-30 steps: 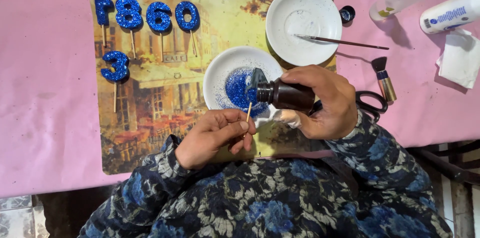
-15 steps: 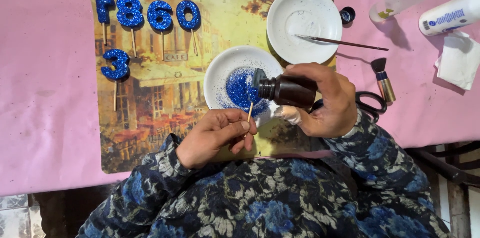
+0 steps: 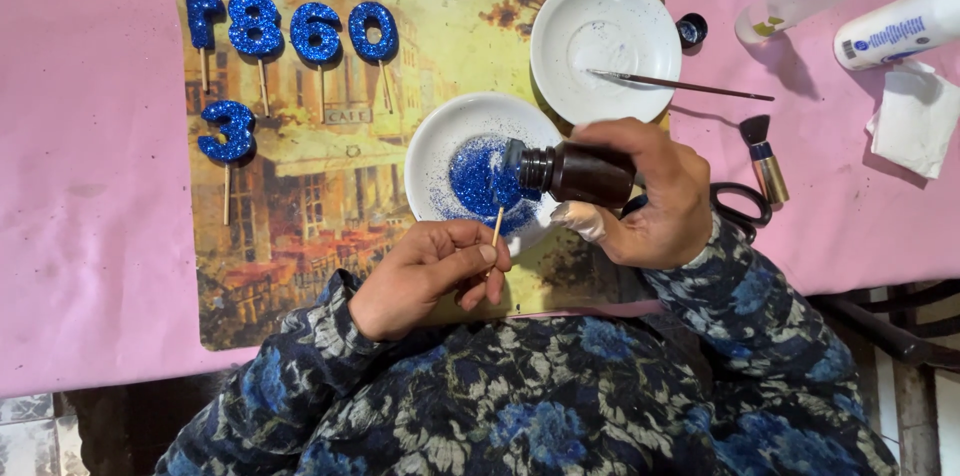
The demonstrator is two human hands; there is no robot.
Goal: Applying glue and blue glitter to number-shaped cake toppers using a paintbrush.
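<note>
Your right hand (image 3: 650, 201) held a dark brown bottle (image 3: 585, 173) in a closed grip, laid almost flat, its long axis running left to right with the mouth pointing left. That mouth hung over the near white dish (image 3: 440, 141), right above the heap of blue glitter (image 3: 480, 176) in it. Your left hand (image 3: 425, 271) sat below and just left of the bottle, its fingers pinched on a thin wooden stick (image 3: 497, 226). The stick rose from that grip toward the bottle's mouth, and a blue glittered piece (image 3: 512, 171) seemed to sit at its top, though the bottle neck hid most of it, so I could not be sure of its shape. So the piece lay directly left of your right grip and above your left, over the dish's right half.

On the picture mat (image 3: 300, 236) to the left lay 5 finished blue glitter figures (image 3: 290, 31) on sticks. A 2nd white dish (image 3: 605, 21) with a fine brush (image 3: 680, 86) stood farther back on the pink worktop (image 3: 80, 186).
</note>
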